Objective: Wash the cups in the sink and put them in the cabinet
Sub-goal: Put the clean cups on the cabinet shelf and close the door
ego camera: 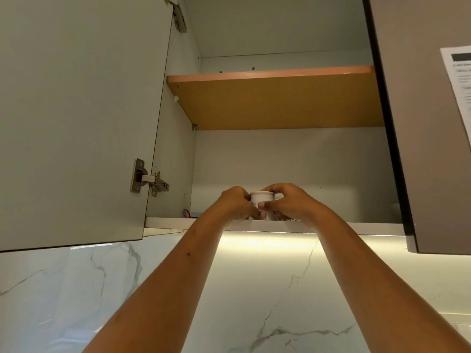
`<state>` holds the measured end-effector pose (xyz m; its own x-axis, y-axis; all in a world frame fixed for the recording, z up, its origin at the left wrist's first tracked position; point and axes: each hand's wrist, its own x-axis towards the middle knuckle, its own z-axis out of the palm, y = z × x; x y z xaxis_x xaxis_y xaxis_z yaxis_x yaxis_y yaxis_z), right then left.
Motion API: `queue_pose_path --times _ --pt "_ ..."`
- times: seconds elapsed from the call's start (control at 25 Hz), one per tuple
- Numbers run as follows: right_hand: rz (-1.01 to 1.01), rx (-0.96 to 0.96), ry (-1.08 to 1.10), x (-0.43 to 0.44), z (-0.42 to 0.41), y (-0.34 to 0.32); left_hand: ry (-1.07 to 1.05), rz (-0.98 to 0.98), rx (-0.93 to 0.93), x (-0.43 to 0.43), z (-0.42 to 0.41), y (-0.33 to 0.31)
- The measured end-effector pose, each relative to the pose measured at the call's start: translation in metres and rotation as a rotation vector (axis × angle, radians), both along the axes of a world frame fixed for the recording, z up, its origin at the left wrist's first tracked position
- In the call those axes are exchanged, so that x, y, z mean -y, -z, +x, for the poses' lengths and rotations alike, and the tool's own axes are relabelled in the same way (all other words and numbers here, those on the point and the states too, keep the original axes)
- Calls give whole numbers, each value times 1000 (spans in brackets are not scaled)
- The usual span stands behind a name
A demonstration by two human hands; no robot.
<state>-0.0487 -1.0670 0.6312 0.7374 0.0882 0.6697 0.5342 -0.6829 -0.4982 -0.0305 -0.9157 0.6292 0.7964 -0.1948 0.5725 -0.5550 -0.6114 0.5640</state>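
Observation:
A white cup [262,197] stands at the front edge of the open wall cabinet's bottom shelf [356,228]. My left hand [237,203] grips the cup from the left, and my right hand [290,202] grips it from the right, thumbs on its near side. Both arms reach up from below. The cup's lower part and base are hidden behind my fingers and the shelf edge. The sink is out of view.
The cabinet door [76,118] hangs open at the left on its hinge [149,179]. A wooden shelf [275,100] sits above the cup. A closed cabinet with a taped paper [458,82] is at the right. Marble backsplash [267,289] lies below, lit by an under-cabinet strip.

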Motion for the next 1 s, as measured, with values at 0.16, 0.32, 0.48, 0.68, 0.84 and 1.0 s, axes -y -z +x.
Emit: queue_pose_path --times 0.16,0.32,0.48,0.68,0.84,1.0 --pt "-141 79 110 -1 4 0 -35 62 -5 -5 10 -1" --pt "-213 116 212 -3 4 1 -64 -34 121 -6 -1 6" --pt "-190 113 228 -6 1 4 5 -136 438 -21 -25 35" --pt "-144 161 224 -11 -7 6 -190 -137 613 -97 -53 57" --pt "-30 525 157 -59 -20 21 -400 -68 722 -148 -106 42" --pt "-101 627 -119 -165 -65 32 -591 -74 876 -180 -179 26"
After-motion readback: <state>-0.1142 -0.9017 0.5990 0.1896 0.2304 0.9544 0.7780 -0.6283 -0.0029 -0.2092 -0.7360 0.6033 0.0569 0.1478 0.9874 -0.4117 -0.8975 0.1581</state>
